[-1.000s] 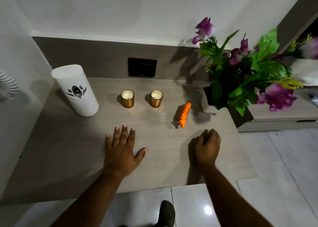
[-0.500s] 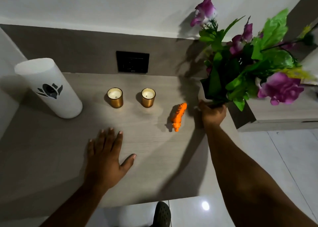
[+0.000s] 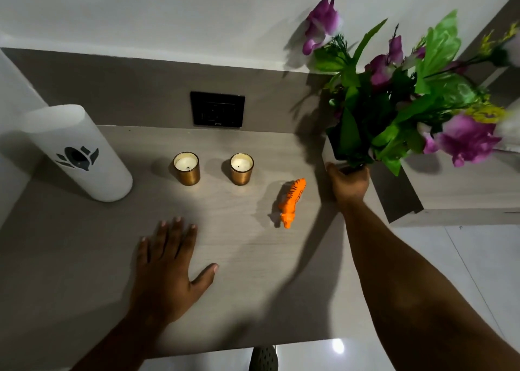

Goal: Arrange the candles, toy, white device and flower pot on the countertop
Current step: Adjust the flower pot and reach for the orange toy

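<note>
Two candles in gold glass cups stand side by side mid-counter, one on the left (image 3: 186,168) and one on the right (image 3: 241,169). An orange toy tiger (image 3: 291,201) lies to their right. A tall white device (image 3: 77,152) with a black lotus mark stands at the far left. The flower pot (image 3: 328,152), full of purple flowers and green leaves, sits at the counter's right end. My right hand (image 3: 349,183) is closed around the pot's base. My left hand (image 3: 168,272) lies flat on the countertop (image 3: 239,252), fingers spread, holding nothing.
A black wall socket (image 3: 217,109) sits on the grey backsplash behind the candles. A lower wooden shelf (image 3: 461,190) adjoins the counter on the right. White floor tiles and my dark shoe (image 3: 263,358) show below the counter's front edge.
My right hand has gone from a fist on the counter's front to the flower pot's base and closed on it. My left hand stays flat on the counter.
</note>
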Action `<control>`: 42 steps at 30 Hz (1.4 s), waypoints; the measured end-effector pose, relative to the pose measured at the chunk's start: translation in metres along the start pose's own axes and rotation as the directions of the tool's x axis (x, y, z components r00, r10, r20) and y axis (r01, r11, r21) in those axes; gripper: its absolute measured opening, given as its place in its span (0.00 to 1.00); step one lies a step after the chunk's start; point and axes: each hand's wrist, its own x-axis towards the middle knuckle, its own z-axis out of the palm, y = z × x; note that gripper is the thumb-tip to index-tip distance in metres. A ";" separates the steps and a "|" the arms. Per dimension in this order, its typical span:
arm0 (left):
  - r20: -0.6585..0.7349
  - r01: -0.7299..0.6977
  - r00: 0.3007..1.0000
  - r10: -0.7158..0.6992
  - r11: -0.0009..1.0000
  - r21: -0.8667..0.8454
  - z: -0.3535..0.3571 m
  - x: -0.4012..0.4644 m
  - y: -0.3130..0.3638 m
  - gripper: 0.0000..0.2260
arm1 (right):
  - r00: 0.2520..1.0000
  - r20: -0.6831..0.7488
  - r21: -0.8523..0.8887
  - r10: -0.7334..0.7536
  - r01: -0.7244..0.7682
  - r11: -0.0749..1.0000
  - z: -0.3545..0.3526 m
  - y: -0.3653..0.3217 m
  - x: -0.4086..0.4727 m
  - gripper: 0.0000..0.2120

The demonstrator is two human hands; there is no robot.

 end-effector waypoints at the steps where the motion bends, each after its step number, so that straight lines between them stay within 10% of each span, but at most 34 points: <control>1: 0.003 -0.002 1.000 0.002 1.000 -0.002 -0.001 0.000 0.000 0.39 | 1.000 0.008 -0.002 0.013 -0.013 1.000 -0.002 0.000 -0.001 0.27; 21: 0.024 -0.001 1.000 0.002 1.000 -0.013 -0.007 -0.003 0.004 0.39 | 0.997 -0.025 -0.034 0.075 -0.075 0.997 -0.017 -0.023 -0.052 0.31; 29: 0.022 -0.009 1.000 0.010 1.000 -0.014 -0.014 -0.004 0.004 0.40 | 0.935 0.341 -0.167 0.099 -0.043 0.985 -0.001 -0.043 -0.120 0.15; 42: -0.018 0.007 1.000 -0.008 0.998 -0.056 -0.005 -0.002 0.002 0.39 | 0.951 0.258 -0.164 0.171 -0.131 0.978 0.042 -0.067 -0.058 0.28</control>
